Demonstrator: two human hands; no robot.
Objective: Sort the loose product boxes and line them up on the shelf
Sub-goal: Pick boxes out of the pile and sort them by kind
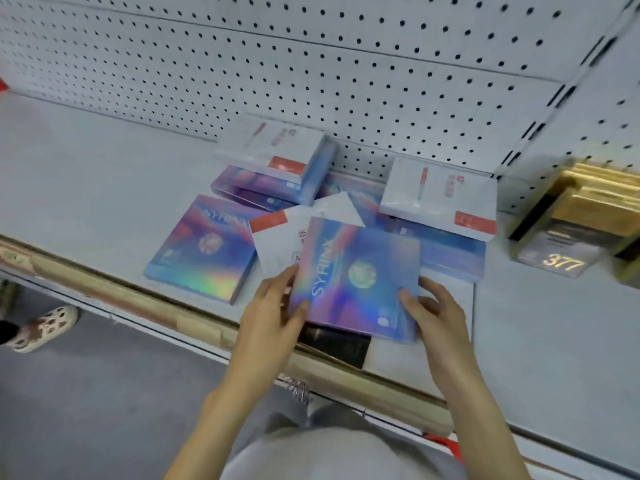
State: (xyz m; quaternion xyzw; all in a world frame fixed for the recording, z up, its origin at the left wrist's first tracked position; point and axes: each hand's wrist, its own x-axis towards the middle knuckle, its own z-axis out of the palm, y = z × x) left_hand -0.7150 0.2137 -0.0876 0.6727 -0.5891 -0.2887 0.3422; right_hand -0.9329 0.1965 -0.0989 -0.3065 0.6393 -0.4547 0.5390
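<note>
A holographic blue-purple SYRINX box (356,278) is held between both hands just above the shelf's front. My left hand (273,313) grips its left edge and my right hand (433,313) grips its lower right corner. Under it lie a white box with a red corner label (277,244) and a black box (336,344). A second SYRINX box (204,247) lies flat to the left. Behind are more holographic boxes (256,188) and two white boxes with red labels, one at the back (277,147) and one to the right (440,199), lying loosely across each other.
The grey shelf (86,174) has a pegboard back wall (311,64) and a beige price rail (138,299) along its front edge. Gold and black boxes (575,216), one marked 377, stand at the right. Someone's foot in a patterned clog (45,327) is on the floor at left.
</note>
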